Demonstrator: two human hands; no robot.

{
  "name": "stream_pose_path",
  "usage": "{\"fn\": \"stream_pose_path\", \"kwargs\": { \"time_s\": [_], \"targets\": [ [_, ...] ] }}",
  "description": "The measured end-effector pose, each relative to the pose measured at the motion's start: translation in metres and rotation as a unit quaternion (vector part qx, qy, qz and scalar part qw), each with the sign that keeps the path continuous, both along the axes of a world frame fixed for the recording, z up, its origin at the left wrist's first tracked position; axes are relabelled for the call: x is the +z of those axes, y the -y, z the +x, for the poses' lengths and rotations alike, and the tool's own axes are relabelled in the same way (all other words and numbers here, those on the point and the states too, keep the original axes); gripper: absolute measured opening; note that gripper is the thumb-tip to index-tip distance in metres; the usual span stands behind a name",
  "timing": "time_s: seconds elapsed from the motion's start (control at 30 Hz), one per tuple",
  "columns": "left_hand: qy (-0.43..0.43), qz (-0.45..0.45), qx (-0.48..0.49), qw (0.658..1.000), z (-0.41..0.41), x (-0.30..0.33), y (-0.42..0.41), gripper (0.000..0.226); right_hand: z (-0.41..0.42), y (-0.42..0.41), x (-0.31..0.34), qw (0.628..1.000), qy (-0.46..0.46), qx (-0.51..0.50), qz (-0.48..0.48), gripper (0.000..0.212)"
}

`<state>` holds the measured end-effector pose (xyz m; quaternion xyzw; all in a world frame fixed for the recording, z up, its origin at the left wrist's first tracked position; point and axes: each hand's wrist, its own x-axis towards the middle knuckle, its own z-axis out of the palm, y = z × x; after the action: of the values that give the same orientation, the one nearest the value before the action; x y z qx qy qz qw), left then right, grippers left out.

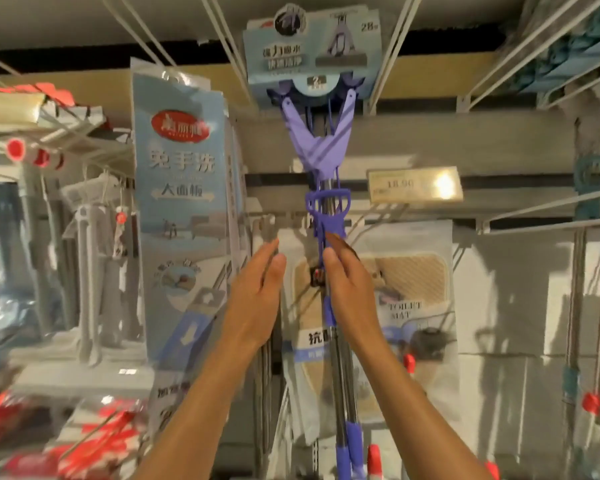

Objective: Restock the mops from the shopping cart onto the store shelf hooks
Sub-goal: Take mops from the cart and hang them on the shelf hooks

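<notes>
A purple sponge mop (pixel 321 150) hangs head-up from a white wire hook (pixel 229 46) at the top centre, its head in a light blue card sleeve (pixel 312 50). Its steel pole runs down between my arms to purple grips (pixel 349 445). My right hand (pixel 347 289) is against the right side of the pole just below the purple squeeze lever (pixel 326 213), fingers extended upward. My left hand (pixel 257 292) is raised to the left of the pole with straight fingers, holding nothing. The shopping cart is out of view.
A tall flat-mop package (pixel 184 209) hangs on the left, toilet mat packs (pixel 402 306) behind the pole. White wire hooks (pixel 534 39) stick out at the upper right. A yellow price tag (pixel 414 185) sits on the shelf rail. More mops hang at both edges.
</notes>
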<state>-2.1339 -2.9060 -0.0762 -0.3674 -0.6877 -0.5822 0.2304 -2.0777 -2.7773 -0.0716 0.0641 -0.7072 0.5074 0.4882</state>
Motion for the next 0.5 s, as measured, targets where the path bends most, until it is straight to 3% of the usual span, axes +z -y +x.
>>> {"fn": "stream_pose_path", "kwargs": {
  "time_s": [0.13,0.23,0.5],
  "targets": [
    [-0.021,-0.066,0.137,0.988,0.037,-0.047,0.046,0.073,0.03,0.024,-0.041,0.997,0.023,-0.006,0.069,0.062],
    [-0.065,-0.138,0.234,0.96,0.07,-0.076,0.081,0.069,0.049,0.041,-0.072,0.992,0.038,0.003,0.119,0.068],
    [-0.029,-0.224,0.377,0.898,0.149,-0.134,0.164,0.081,0.101,0.116,-0.127,0.98,0.089,0.03,0.175,0.072]
  ]
}}
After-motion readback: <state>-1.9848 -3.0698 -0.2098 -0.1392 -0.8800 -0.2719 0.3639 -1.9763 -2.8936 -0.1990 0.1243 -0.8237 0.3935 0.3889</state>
